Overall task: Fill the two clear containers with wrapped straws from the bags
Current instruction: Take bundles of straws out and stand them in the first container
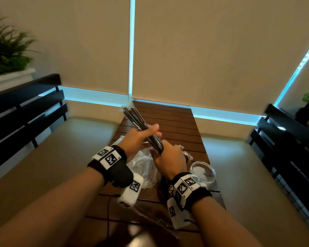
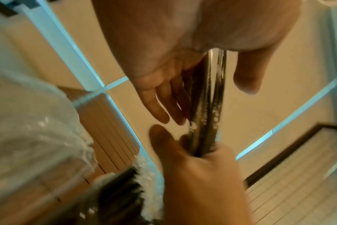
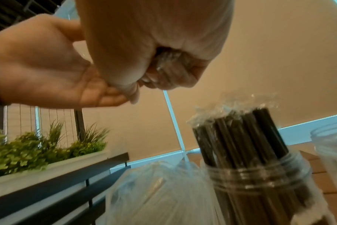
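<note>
I hold a bundle of black wrapped straws (image 1: 137, 122) slanted above the wooden table (image 1: 176, 120). My left hand (image 1: 150, 131) wraps its middle with the thumb on top. My right hand (image 1: 160, 152) fists the lower end, seen as a fist (image 3: 164, 71) in the right wrist view. In the left wrist view the straws (image 2: 208, 106) run between the left hand (image 2: 204, 100) and the right hand (image 2: 192, 149). One clear container (image 3: 260, 175) stands packed with straws (image 3: 240, 134). The other container (image 1: 202, 171) stands empty to the right. A clear bag (image 1: 144, 166) lies under my hands.
Cushioned benches with black slatted backs (image 1: 25, 113) flank the narrow table on both sides. A planter with greenery (image 1: 5, 50) sits behind the left bench. Closed blinds stand past the table's far end. A thin black cable (image 1: 108, 211) crosses the near part of the table.
</note>
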The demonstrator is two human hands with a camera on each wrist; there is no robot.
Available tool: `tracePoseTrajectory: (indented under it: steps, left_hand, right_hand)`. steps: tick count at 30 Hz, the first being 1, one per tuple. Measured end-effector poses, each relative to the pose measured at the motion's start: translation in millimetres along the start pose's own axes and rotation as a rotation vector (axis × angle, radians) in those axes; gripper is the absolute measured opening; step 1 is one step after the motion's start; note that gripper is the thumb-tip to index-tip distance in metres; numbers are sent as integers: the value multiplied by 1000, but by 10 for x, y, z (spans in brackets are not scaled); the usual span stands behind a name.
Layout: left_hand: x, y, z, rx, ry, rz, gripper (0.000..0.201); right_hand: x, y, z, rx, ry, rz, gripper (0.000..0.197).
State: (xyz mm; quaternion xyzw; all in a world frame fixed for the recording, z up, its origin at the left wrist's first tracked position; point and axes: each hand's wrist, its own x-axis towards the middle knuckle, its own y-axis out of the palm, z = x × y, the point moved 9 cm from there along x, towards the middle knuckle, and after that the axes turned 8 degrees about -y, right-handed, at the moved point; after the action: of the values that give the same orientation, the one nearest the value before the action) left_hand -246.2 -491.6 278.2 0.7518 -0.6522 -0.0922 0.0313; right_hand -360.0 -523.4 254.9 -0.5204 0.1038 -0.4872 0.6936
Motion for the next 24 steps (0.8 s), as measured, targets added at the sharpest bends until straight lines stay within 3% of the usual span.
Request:
tracePoseTrajectory:
  steps: [3,5,7,9,12,16,19,24]
  left_hand:
    - [80,-51,63,-303,-52,-166,32]
    - [120,-65,77,-364,-58,-279,28]
    - [167,-72,40,-250,-9,-341,29]
    - [205,-63,-64,-63,96,-359,33]
    - [307,-143,-90,93,176,-422,40]
    - [443,-194,23,82,204,-473,37]
    - [550,-76,150,58,173,-429,37]
    - [637,46,234,59,164,-423,36]
  right_hand:
    - [8,220,68,11,-13,26,26]
    - [24,346,72,20,-23,104,33]
    - [29,329,54,-93,-98,135,43]
    - [5,172,-22,-222,-180,48,58]
    - [-76,-30,-432,-230,-58,-91,83]
    - [-165,203,-919,-124,160,83,115]
    - [-171,426,-1040,19,228,104,115]
    - [-57,447,-994,144,179,-28,90]
